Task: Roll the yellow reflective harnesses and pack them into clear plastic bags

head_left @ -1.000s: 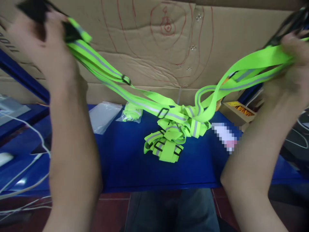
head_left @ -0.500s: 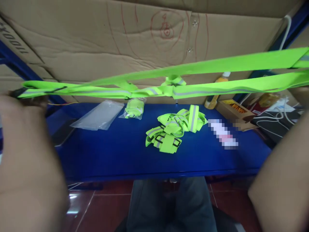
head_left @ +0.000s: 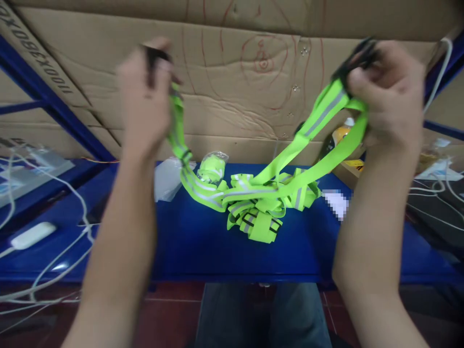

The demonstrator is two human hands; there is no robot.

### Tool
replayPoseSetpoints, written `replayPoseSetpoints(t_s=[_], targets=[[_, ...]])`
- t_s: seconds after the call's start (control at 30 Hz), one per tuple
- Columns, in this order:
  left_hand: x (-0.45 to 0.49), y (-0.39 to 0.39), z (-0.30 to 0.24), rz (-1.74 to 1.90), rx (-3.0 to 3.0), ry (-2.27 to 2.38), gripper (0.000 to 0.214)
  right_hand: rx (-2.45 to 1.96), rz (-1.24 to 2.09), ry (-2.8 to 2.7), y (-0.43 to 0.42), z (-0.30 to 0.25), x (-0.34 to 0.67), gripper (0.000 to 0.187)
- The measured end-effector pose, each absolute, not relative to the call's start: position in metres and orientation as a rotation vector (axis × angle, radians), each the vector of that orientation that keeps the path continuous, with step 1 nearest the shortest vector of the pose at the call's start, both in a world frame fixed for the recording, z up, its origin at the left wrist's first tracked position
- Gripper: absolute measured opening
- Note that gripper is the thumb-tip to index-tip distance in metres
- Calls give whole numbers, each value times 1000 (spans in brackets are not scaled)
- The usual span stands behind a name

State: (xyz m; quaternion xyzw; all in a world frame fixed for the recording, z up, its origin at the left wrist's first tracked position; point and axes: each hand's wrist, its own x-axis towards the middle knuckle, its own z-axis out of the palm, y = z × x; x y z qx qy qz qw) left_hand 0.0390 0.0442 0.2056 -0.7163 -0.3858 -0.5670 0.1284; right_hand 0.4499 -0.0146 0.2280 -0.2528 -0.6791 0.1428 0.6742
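Above the blue metal shelf (head_left: 188,246) we see one neon-green woven strap (head_left: 318,115) with a grey reflective stripe down its middle, raised at both ends and sagging in a slack loop onto the shelf; the left hand (head_left: 145,104) has its fingers curled tight around one end, where a black fitting shows; the right hand (head_left: 389,94) has thumb and fingers pressed together on the other end, also with a black part, too blurred for us to name. Beneath the loop lies a heap of folded straps (head_left: 259,220) of the same green webbing with black rectangular sliders, their number beyond our counting; beside it we count one rolled strap in a clear bag (head_left: 213,169) and one flat plastic bag (head_left: 166,179). Behind stands creased brown cardboard (head_left: 235,111) with red scribbled rings; its black print runs upside down, and we read only "1100X".
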Motion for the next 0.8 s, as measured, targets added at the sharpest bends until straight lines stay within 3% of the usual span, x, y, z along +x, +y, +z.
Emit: replayPoseSetpoints(t_s=[0.07, 0.17, 0.37, 0.8], targets=[[88, 29, 192, -1342, -2169, -1008, 55, -650, 551, -1746, -16, 222, 417, 35], [132, 15, 179, -1147, -2371, -898, 61, -688, 730, -1948, -11, 211, 396, 51], [139, 16, 177, -1076, -2444, -867, 64, -722, 695, -2079, 4, 204, 403, 41], [137, 15, 178, -1006, -2399, -840, 64, -717, 677, -2214, 11, 203, 408, 48]])
